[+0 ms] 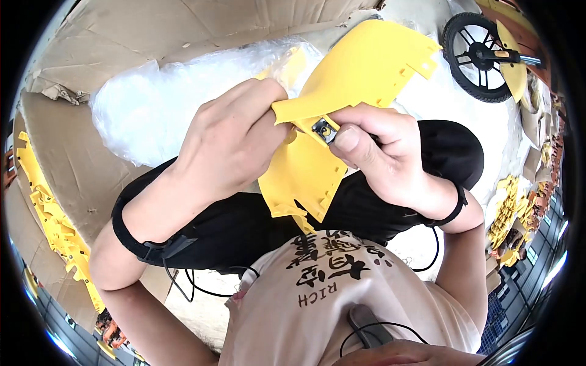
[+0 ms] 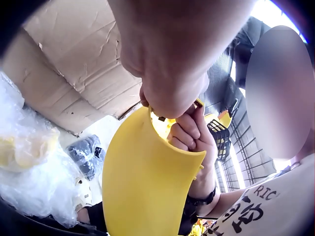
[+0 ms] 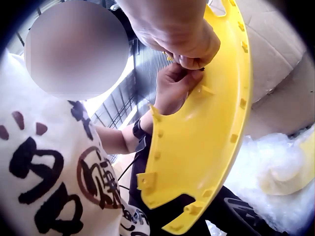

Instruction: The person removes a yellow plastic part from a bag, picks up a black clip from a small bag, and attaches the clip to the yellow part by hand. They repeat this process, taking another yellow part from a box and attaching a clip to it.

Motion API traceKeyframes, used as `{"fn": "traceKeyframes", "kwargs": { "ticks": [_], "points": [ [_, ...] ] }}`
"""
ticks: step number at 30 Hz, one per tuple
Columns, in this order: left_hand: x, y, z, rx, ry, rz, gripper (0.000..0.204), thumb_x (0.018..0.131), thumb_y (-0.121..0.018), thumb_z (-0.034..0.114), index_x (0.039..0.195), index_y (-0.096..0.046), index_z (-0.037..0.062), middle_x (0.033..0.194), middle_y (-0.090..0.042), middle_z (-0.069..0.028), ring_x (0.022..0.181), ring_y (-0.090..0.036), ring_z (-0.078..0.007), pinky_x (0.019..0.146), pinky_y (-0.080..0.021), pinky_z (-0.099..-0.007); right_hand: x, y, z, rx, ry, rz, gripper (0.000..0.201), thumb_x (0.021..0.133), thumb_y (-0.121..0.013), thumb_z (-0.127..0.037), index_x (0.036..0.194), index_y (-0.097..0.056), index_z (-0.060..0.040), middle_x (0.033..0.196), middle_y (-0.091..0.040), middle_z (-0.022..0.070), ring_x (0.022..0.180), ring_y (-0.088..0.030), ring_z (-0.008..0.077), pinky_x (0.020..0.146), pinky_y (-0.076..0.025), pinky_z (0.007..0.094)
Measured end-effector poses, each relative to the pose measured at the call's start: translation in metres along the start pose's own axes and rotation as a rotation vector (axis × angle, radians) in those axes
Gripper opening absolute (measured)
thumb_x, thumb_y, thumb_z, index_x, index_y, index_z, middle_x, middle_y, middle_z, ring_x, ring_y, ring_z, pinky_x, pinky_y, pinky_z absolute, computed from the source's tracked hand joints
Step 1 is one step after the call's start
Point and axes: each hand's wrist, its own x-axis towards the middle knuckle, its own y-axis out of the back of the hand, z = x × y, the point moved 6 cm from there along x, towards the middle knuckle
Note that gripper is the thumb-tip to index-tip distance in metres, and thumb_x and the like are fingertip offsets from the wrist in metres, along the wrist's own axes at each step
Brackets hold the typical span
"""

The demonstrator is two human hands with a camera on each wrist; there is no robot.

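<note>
A curved yellow plastic panel (image 1: pixel 366 61) with small clips along its edge is held up over the lap. My left hand (image 1: pixel 235 137), fingers curled, grips its narrow middle part. From the other side, my right hand (image 1: pixel 387 149) pinches the panel around a small tab, the thumb right beside a metal clip (image 1: pixel 324 130). The left wrist view shows the panel's smooth outer face (image 2: pixel 147 182), with the right-hand fingers (image 2: pixel 187 132) at its upper edge. Its ribbed inner face (image 3: pixel 202 132) shows in the right wrist view, where both hands meet near the top edge.
Clear plastic wrapping (image 1: pixel 152 110) lies beyond the knees, beside large cardboard sheets (image 1: pixel 183 36). A black spoked wheel (image 1: pixel 476 58) stands at the far right. More yellow parts lie in piles at the left (image 1: pixel 55 226) and right (image 1: pixel 506 213). Thin black cables hang from the wristbands.
</note>
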Motion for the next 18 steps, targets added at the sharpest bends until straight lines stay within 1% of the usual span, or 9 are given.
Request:
{"fn": "traceKeyframes", "kwargs": {
  "ticks": [3, 5, 6, 8, 10, 12, 15, 16, 18],
  "points": [
    [0.002, -0.001, 0.002, 0.054, -0.063, -0.006, 0.019, 0.069, -0.075, -0.002, 0.085, -0.065, -0.0021, 0.084, -0.062, -0.0086, 0.069, -0.062, -0.0242, 0.057, -0.049, -0.0297, 0.01, 0.004, 0.006, 0.073, -0.003, 0.009, 0.028, 0.1, -0.06, -0.021, 0.111, -0.067, 0.0036, 0.086, -0.069, 0.0048, 0.075, -0.062, 0.0081, 0.068, -0.051, 0.0229],
    [0.003, -0.002, -0.009, -0.083, 0.178, 0.009, 0.015, 0.076, -0.076, 0.002, 0.09, -0.07, 0.0002, 0.084, -0.065, -0.0067, 0.073, -0.064, -0.0217, 0.062, -0.05, -0.0281, 0.013, 0.012, 0.013, 0.075, -0.147, 0.034, 0.031, 0.101, -0.059, -0.025, 0.11, -0.069, 0.0028, 0.078, -0.068, 0.002, 0.07, -0.06, 0.0056, 0.064, -0.049, 0.0206],
    [0.003, -0.003, -0.009, -0.088, 0.178, -0.001, 0.015, 0.076, -0.076, 0.002, 0.09, -0.07, 0.0002, 0.084, -0.065, -0.0067, 0.073, -0.064, -0.0217, 0.062, -0.05, -0.0281, 0.014, 0.017, 0.016, 0.077, -0.263, 0.025, 0.032, 0.101, -0.059, -0.026, 0.109, -0.07, 0.0025, 0.075, -0.068, 0.0015, 0.068, -0.059, 0.0046, 0.063, -0.048, 0.0196],
    [0.001, -0.001, -0.018, -0.107, 0.294, -0.013, 0.014, 0.082, -0.072, 0.004, 0.095, -0.071, 0.0025, 0.077, -0.058, -0.0098, 0.062, -0.057, -0.0254, 0.058, -0.047, -0.0329, 0.015, 0.02, 0.022, 0.094, -0.284, 0.083, 0.033, 0.1, -0.06, -0.028, 0.105, -0.072, 0.0016, 0.071, -0.067, 0.0013, 0.065, -0.058, 0.003, 0.059, -0.046, 0.0183],
    [0.0, 0.0, -0.019, -0.112, 0.325, -0.042, 0.013, 0.083, -0.072, 0.005, 0.095, -0.071, 0.0014, 0.076, -0.058, -0.0106, 0.062, -0.057, -0.0254, 0.058, -0.044, -0.0329, 0.017, 0.021, 0.023, 0.042, -0.197, 0.105, 0.034, 0.099, -0.061, -0.029, 0.102, -0.073, 0.002, 0.073, -0.068, 0.0015, 0.067, -0.06, 0.0028, 0.057, -0.046, 0.0193],
    [0.0, -0.001, -0.019, -0.11, 0.335, -0.054, 0.014, 0.083, -0.073, 0.005, 0.096, -0.071, 0.0012, 0.077, -0.058, -0.0106, 0.064, -0.058, -0.0253, 0.059, -0.046, -0.0332, 0.016, 0.019, 0.03, -0.034, -0.294, 0.058, 0.03, 0.097, -0.064, -0.027, 0.101, -0.073, 0.0017, 0.075, -0.071, 0.0048, 0.065, -0.064, 0.0063, 0.058, -0.049, 0.022],
    [-0.002, -0.002, -0.014, -0.114, 0.287, -0.046, 0.014, 0.081, -0.072, 0.002, 0.095, -0.07, 0.0011, 0.082, -0.06, -0.0099, 0.068, -0.061, -0.0263, 0.061, -0.049, -0.0335, 0.018, 0.006, 0.021, -0.382, 0.067, 0.044, 0.021, 0.087, -0.073, -0.019, 0.097, -0.073, -0.0006, 0.076, -0.07, 0.0133, 0.061, -0.067, 0.0193, 0.057, -0.051, 0.0287],
    [-0.001, -0.002, -0.014, -0.109, 0.279, -0.049, 0.014, 0.081, -0.072, 0.002, 0.095, -0.07, 0.0011, 0.082, -0.06, -0.0099, 0.068, -0.061, -0.0263, 0.061, -0.049, -0.0335, 0.019, 0.005, 0.011, -0.532, 0.036, -0.006, 0.023, 0.084, -0.076, -0.02, 0.096, -0.072, -0.0005, 0.076, -0.069, 0.0132, 0.061, -0.066, 0.0249, 0.057, -0.05, 0.032],
    [0.0, -0.003, -0.004, -0.063, 0.138, -0.056, 0.015, 0.079, -0.071, 0.0, 0.093, -0.069, 0.0017, 0.089, -0.062, -0.009, 0.073, -0.064, -0.0274, 0.064, -0.052, -0.0345, 0.018, 0.002, 0.003, -0.621, 0.17, -0.006, 0.025, 0.082, -0.076, -0.021, 0.093, -0.07, -0.0006, 0.076, -0.066, 0.0126, 0.067, -0.065, 0.0296, 0.06, -0.051, 0.0362]
  ]
}}
